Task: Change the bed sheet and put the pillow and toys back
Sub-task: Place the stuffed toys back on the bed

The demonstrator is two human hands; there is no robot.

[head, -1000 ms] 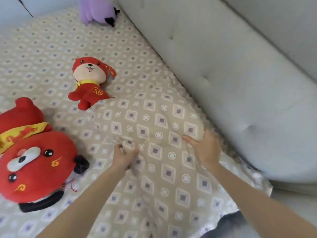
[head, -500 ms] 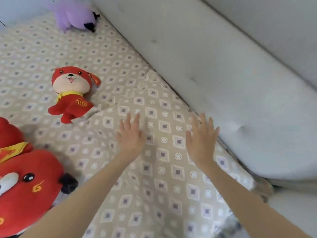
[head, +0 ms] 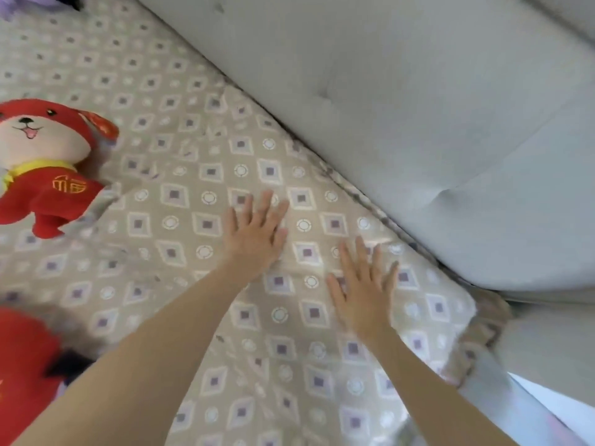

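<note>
- Two hands lie flat on the pillow [head: 180, 226]: the left hand [head: 254, 233] near its middle, the right hand [head: 360, 294] closer to the headboard [head: 418, 107].
- Grip on both sides is fully open, with fingers straight and spread, palms down, nothing held. This looks like patting the pillow smooth, not lifting it.
- Pillow sits at the head of the bed on the bed sheet [head: 96, 66], its long edge against the headboard. Both share one pattern, so its outline is hard to trace.
- Small red toy dog [head: 42, 162] lies face up just beside the pillow's left corner; I cannot tell if they touch.
- Big red toy [head: 22, 365] is at lower left, mostly cut off. Purple toy [head: 22, 3] barely shows at top left.
- Judgement: the sheet looks on and the pillow placed, so arranging the toys is probably what's left.
</note>
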